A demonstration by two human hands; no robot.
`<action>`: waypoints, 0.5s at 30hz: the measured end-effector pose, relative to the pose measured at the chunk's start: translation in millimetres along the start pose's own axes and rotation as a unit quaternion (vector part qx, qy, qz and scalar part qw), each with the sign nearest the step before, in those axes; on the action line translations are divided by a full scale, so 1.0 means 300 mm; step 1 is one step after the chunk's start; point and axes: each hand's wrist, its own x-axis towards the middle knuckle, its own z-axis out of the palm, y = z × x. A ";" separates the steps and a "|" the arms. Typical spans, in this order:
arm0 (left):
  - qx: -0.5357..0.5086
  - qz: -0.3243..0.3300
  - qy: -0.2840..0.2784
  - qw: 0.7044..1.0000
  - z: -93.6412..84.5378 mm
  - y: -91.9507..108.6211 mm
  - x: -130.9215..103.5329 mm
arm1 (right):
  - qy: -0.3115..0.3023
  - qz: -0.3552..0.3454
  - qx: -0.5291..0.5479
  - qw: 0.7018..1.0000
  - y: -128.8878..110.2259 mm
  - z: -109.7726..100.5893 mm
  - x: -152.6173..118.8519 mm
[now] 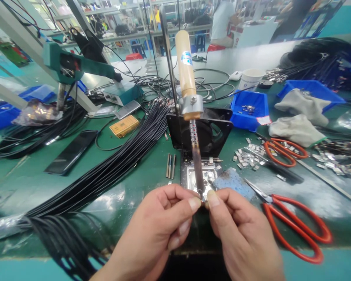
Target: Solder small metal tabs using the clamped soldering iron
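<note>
Left hand and right hand both pinched closed on a small metal piece, just below centre frame, at the soldering iron tip; fingertips hide most of it. Can't tell if any joint is finished. Loose metal bits, right of centre, look unused. Iron: smooth tan handle, perforated sleeve, dark round shaft. Left side: long bundle of thin black cables. Lower right: scissors, glossy orange-red loops.
</note>
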 end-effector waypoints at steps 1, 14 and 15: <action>-0.001 -0.001 0.001 1.000 0.002 0.001 0.001 | 0.000 -0.001 -0.002 1.000 -0.001 0.000 0.000; -0.002 0.000 0.006 1.000 0.004 -0.003 0.000 | -0.008 -0.006 -0.022 1.000 0.005 -0.016 0.006; -0.003 -0.001 0.007 1.000 0.005 -0.004 0.000 | -0.009 -0.006 -0.023 1.000 0.001 -0.014 0.004</action>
